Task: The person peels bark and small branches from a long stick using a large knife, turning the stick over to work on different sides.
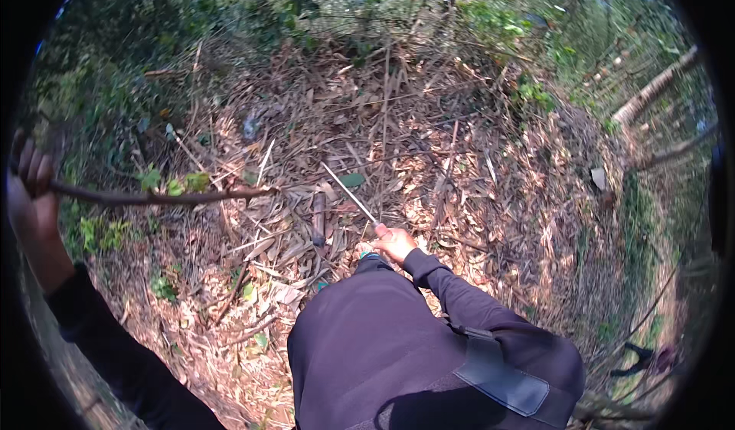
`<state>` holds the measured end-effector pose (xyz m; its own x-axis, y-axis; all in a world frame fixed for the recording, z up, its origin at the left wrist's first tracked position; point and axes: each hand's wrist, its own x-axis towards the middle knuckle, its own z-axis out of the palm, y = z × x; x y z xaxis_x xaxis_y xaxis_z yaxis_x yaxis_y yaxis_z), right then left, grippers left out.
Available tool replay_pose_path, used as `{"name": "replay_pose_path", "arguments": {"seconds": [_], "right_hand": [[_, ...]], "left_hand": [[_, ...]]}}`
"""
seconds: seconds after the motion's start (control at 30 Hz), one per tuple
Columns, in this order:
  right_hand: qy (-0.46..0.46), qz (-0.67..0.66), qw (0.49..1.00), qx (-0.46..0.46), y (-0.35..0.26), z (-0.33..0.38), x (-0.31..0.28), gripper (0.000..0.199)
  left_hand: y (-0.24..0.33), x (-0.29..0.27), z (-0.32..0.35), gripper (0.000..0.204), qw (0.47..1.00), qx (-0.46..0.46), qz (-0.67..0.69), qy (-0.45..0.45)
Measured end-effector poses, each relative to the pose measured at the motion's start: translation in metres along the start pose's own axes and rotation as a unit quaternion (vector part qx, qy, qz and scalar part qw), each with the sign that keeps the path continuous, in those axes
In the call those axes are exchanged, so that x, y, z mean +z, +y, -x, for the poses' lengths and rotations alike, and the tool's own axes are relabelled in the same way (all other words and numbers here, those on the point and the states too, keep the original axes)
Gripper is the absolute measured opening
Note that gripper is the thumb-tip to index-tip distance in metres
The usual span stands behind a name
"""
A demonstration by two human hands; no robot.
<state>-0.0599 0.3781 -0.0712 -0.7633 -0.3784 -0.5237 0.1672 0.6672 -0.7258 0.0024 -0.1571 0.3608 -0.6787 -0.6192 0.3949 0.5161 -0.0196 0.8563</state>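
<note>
My left hand is raised at the far left, its fingers wrapped round a brown branch. The branch runs rightward from the fist and ends above the leaf litter. Low in front of my body, my right hand is closed round the reddish handle of a long, thin-bladed knife. Its pale blade points up and to the left, apart from the branch. Beneath the blade, on the ground, lies a short dark stick-like piece. A green leaf shows beside the blade.
Dry leaves and twigs cover the ground. Green bushes stand along the far side and left. A pale trunk leans at the far right. Near the lower right lies a dark strap-like thing.
</note>
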Motion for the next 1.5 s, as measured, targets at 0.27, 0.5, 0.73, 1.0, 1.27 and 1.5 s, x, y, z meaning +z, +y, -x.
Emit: {"name": "replay_pose_path", "arguments": {"seconds": [0.27, 0.5, 0.73, 1.0, 1.27, 1.5], "right_hand": [[0.223, -0.350, 0.896, -0.159, -0.023, -0.004, 0.035, 0.053], [0.324, -0.258, 0.904, -0.106, 0.055, 0.021, 0.051, 0.060], [0.356, -0.240, 0.903, -0.037, 0.106, 0.037, 0.078, 0.043], [0.415, -0.199, 0.885, -0.068, 0.132, 0.025, 0.085, 0.061], [0.277, -0.259, 0.924, 0.052, 0.109, 0.066, 0.037, 0.035], [0.407, -0.398, 0.822, -0.006, 0.156, 0.018, 0.052, 0.028]], "left_hand": [[-0.153, 0.194, 0.138, 0.039, 0.979, -0.199, 0.032, -0.016], [-0.175, 0.179, 0.091, 0.052, 0.909, -0.296, 0.203, -0.211], [-0.242, 0.191, 0.065, 0.047, 0.783, -0.417, 0.336, -0.317], [-0.242, 0.292, 0.146, 0.041, 0.939, -0.267, 0.036, -0.212], [-0.261, 0.368, 0.204, 0.041, 0.918, -0.291, 0.060, -0.264], [-0.268, 0.401, 0.226, 0.040, 0.915, -0.299, 0.056, -0.264]]}}
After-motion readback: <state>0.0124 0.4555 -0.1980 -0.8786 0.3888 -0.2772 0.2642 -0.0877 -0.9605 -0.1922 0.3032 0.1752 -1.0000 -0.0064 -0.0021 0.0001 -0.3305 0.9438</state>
